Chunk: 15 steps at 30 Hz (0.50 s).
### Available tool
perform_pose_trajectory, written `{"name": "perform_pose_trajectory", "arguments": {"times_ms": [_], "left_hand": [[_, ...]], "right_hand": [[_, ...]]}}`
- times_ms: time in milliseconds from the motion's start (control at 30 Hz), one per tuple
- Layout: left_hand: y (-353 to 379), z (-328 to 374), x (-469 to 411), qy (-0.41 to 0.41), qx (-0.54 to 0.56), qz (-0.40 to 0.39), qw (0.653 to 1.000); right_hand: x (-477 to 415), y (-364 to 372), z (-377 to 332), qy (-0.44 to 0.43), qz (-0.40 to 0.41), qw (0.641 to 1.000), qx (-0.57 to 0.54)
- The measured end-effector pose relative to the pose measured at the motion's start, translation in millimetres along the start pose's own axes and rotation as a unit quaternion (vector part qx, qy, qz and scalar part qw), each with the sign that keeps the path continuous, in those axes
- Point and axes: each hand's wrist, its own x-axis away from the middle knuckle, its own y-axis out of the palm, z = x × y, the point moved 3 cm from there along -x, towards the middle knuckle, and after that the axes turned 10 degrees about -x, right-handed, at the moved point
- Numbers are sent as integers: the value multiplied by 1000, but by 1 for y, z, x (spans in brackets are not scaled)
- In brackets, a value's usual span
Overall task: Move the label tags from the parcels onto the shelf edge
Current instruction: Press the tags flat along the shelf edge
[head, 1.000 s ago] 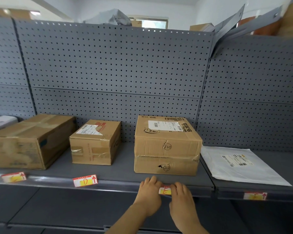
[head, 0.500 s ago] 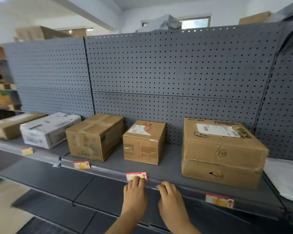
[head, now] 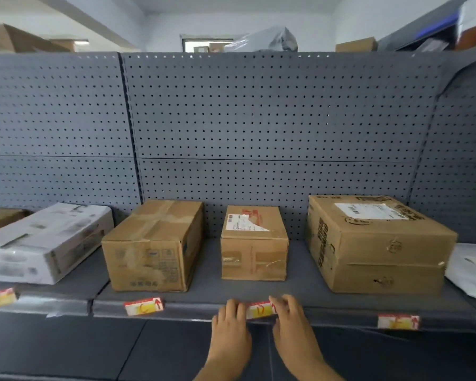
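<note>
A white, red and yellow label tag marked D (head: 259,309) sits on the grey shelf edge (head: 193,312), below a small cardboard parcel (head: 254,244). My left hand (head: 230,329) touches the tag's left end with straight fingers. My right hand (head: 293,325) touches its right end the same way. Other tags sit on the edge: one marked C (head: 144,306) below a taped parcel (head: 153,247), one (head: 398,322) below a large parcel (head: 377,244), and one (head: 0,297) at far left below a white parcel (head: 43,243).
A white mailer bag (head: 471,269) lies at the right end of the shelf. Grey pegboard (head: 259,119) backs the shelf. A lower grey shelf (head: 94,350) runs beneath my hands. Boxes and a wrapped bundle (head: 267,41) sit on top of the unit.
My view and both hands shifted left along the shelf edge, from the tag under the large parcel to the tag marked D under the small parcel; they now frame that tag.
</note>
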Motion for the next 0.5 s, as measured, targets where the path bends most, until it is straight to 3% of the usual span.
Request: {"name": "perform_pose_trajectory", "arguments": {"times_ms": [500], "left_hand": [[-5, -7, -6, 78, -58, -6, 995]], "right_hand": [[5, 19, 11, -19, -10, 992, 121]]}}
